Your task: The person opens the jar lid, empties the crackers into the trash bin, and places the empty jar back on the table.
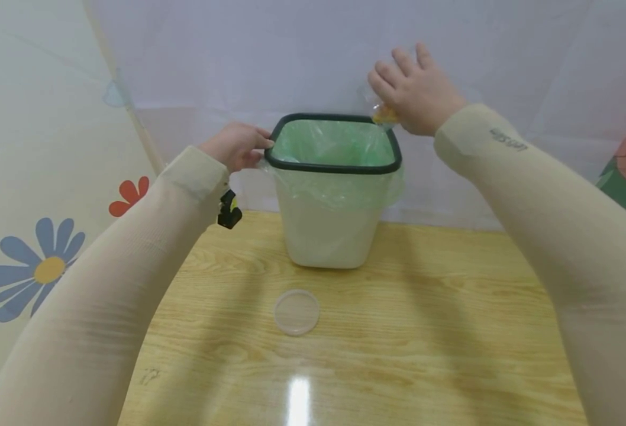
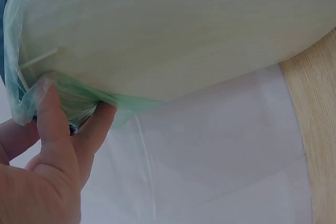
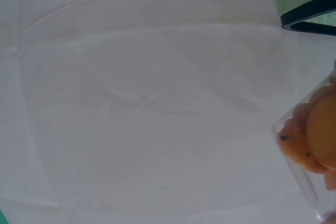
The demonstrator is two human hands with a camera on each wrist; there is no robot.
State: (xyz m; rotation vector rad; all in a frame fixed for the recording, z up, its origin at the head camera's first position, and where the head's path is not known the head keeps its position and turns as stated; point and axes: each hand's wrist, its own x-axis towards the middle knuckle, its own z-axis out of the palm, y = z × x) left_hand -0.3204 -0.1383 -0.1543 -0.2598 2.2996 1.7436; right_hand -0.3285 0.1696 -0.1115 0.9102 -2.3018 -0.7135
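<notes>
1. Gripping the bin (image 1: 329, 228) by its lined rim, the left hand (image 1: 238, 145) had it just rightward.
2. The right hand (image 1: 416, 92) held a clear container (image 1: 382, 112), orange contents (image 3: 320, 132) showing at the hand's left side.

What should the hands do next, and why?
Perhaps shift the clear container inward over the bin: the right hand holds it near the dark rim, orange things show inside, and the left hand grips the opposite side.
</notes>
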